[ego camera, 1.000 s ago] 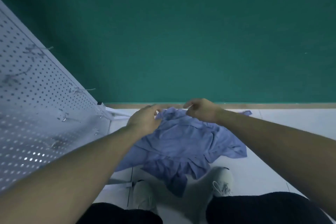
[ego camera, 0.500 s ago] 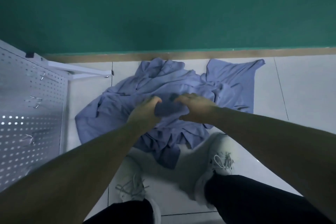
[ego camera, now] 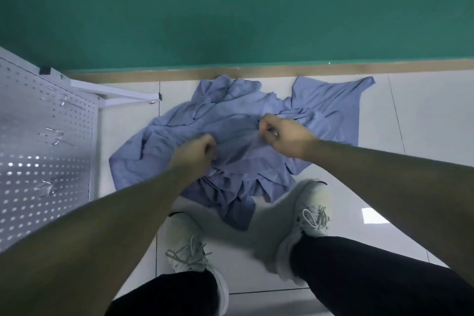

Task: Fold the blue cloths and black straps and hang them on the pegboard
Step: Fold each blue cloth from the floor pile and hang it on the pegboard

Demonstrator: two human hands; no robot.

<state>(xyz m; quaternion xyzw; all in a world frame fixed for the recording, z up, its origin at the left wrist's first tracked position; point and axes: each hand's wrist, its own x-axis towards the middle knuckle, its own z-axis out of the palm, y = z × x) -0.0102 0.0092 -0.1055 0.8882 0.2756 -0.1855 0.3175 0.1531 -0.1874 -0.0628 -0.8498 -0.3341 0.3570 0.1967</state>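
Note:
A crumpled heap of blue cloths (ego camera: 331, 105) lies on the white tiled floor below the green wall. My left hand (ego camera: 196, 152) is closed on a fold of blue cloth near the heap's middle. My right hand (ego camera: 284, 133) pinches the same piece a little farther right and higher. The fabric stretches between the two hands. The white pegboard (ego camera: 38, 136) stands at the left with several metal hooks (ego camera: 55, 133) on it. No black straps are in view.
My two white sneakers (ego camera: 307, 215) stand on the floor (ego camera: 423, 136) right at the heap's near edge. The pegboard's white base bar (ego camera: 115, 91) juts out toward the heap. A tan skirting strip (ego camera: 179, 74) runs along the wall.
My hands, which were pressed together on the heap, have gripped the cloth and moved apart, the right one up and to the right. The view has tilted slightly lower.

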